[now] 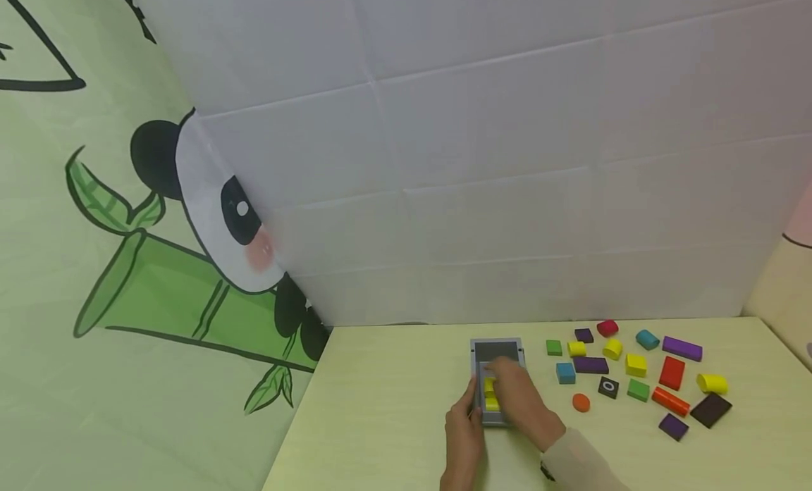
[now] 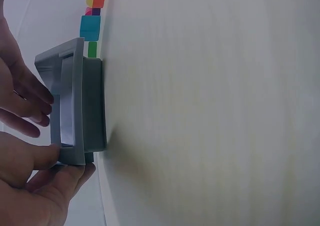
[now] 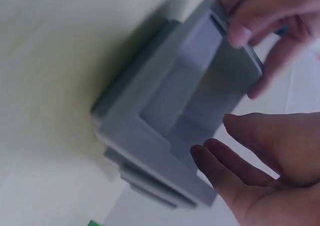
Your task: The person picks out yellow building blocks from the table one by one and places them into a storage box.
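Note:
A grey rectangular tray point(image 1: 497, 425) stands on the table in the head view, with two yellow blocks point(image 1: 492, 404) visible inside. My left hand point(image 1: 464, 434) grips its left side. In the left wrist view, that hand point(image 2: 40, 196) has its thumb over the rim and its fingers beneath. Over the tray reaches my right hand point(image 1: 523, 403), hiding part of the inside. The right wrist view shows this hand point(image 3: 275, 171) close to the tray's opening, thumb and fingertips apart with nothing between them. There the visible part of the tray's inside point(image 3: 185, 70) is bare grey.
Right of the tray lie several coloured blocks: a blue cube point(image 1: 566, 373), an orange disc point(image 1: 581, 403), a black block with a white ring point(image 1: 608, 387), a red block point(image 1: 672, 373) and a purple bar point(image 1: 682, 348). A white cloth wall point(image 1: 482, 265) rises behind the table.

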Action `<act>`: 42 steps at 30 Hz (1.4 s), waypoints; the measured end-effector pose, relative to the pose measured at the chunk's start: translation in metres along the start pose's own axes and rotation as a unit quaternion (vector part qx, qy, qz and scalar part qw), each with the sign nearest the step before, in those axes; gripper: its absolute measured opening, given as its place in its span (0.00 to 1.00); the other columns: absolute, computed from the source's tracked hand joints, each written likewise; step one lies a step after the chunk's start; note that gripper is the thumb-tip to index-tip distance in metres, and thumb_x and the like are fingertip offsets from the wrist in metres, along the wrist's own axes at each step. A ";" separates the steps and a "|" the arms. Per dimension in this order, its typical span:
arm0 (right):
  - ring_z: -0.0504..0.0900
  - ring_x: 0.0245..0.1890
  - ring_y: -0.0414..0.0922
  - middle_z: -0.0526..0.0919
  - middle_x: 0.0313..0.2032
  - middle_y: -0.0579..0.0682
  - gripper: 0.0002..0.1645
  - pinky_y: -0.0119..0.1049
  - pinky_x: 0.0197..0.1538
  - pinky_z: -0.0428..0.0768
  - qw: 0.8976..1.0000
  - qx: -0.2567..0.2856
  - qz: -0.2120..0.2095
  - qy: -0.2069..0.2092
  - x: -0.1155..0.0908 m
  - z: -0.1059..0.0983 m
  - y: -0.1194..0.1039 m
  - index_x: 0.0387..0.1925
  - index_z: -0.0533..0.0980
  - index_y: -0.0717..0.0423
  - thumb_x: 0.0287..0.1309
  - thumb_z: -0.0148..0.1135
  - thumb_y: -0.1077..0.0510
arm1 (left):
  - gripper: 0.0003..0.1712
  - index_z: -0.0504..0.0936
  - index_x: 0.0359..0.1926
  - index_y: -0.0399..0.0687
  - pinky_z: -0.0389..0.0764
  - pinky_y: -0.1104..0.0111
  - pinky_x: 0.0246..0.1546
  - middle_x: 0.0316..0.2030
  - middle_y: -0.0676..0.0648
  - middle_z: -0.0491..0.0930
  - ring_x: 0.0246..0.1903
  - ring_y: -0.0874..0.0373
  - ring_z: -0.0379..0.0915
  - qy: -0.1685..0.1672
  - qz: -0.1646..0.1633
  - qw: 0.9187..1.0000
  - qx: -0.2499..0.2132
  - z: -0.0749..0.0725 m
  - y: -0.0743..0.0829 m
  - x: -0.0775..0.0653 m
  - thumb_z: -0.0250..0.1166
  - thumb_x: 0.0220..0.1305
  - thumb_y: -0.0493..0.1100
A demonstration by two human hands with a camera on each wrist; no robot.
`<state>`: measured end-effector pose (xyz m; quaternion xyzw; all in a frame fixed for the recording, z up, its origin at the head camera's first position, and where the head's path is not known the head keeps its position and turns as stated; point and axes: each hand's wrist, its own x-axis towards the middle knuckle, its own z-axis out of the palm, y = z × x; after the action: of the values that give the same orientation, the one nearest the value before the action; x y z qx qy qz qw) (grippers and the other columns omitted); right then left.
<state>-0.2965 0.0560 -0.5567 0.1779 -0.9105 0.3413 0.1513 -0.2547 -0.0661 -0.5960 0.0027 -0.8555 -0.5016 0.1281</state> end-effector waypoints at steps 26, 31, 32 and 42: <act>0.76 0.40 0.55 0.78 0.43 0.60 0.18 0.53 0.41 0.80 0.997 0.008 0.051 0.061 0.013 -0.058 0.047 0.44 0.76 0.62 0.48 0.61 0.71 | 0.34 0.66 0.62 0.56 0.70 0.57 0.54 0.56 0.46 0.69 0.54 0.55 0.63 0.003 -0.001 1.000 0.006 0.000 0.000 0.001 0.58 0.56 0.26; 0.73 0.46 0.59 0.77 0.45 0.62 0.17 0.57 0.48 0.75 0.995 0.011 0.078 0.054 0.015 -0.065 0.064 0.45 0.75 0.62 0.50 0.60 0.70 | 0.35 0.66 0.62 0.57 0.69 0.58 0.55 0.57 0.47 0.69 0.55 0.56 0.62 0.003 -0.002 1.000 0.001 0.002 -0.001 0.002 0.58 0.56 0.26; 0.72 0.48 0.59 0.77 0.46 0.62 0.17 0.58 0.50 0.74 0.995 0.014 0.085 0.050 0.015 -0.066 0.067 0.45 0.75 0.63 0.50 0.59 0.70 | 0.35 0.66 0.62 0.57 0.69 0.58 0.55 0.57 0.47 0.69 0.55 0.56 0.62 0.003 -0.001 1.000 -0.001 0.002 -0.001 0.002 0.58 0.56 0.26; 0.74 0.41 0.59 0.77 0.45 0.65 0.18 0.56 0.42 0.78 0.993 -0.007 0.115 0.029 0.014 -0.073 0.093 0.46 0.75 0.64 0.50 0.60 0.69 | 0.34 0.64 0.63 0.58 0.68 0.58 0.55 0.57 0.47 0.68 0.55 0.56 0.61 -0.002 -0.003 1.000 -0.003 0.005 -0.002 0.001 0.57 0.58 0.28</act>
<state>-0.3377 0.1677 -0.5506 0.0610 -0.9224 0.3554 0.1386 -0.2568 -0.0627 -0.5999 0.0041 -0.8541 -0.5050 0.1245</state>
